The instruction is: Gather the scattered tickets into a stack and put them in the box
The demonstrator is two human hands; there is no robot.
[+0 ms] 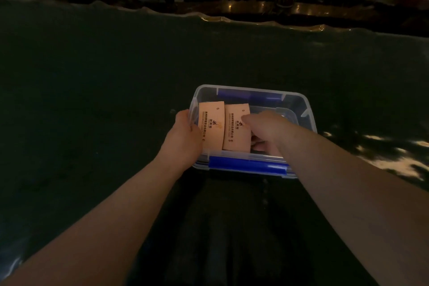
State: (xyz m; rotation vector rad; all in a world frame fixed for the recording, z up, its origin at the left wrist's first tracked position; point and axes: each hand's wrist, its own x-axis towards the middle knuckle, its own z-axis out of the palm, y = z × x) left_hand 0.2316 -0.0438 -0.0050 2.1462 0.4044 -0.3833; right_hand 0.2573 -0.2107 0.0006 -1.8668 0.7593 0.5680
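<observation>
The left hand (185, 132) grips the clear box (299, 104) wall while the right hand (264, 130) (grip unclear) rests on tickets (235, 132) inside.

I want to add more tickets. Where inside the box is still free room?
The right part of the box is bare, between the right ticket stack and the right wall. The left is crowded: left ticket stack, left hand on the rim, right hand inside.

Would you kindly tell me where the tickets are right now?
In the head view, the tickets lie in two side-by-side piles inside the clear box, between the left hand and right hand.
</observation>
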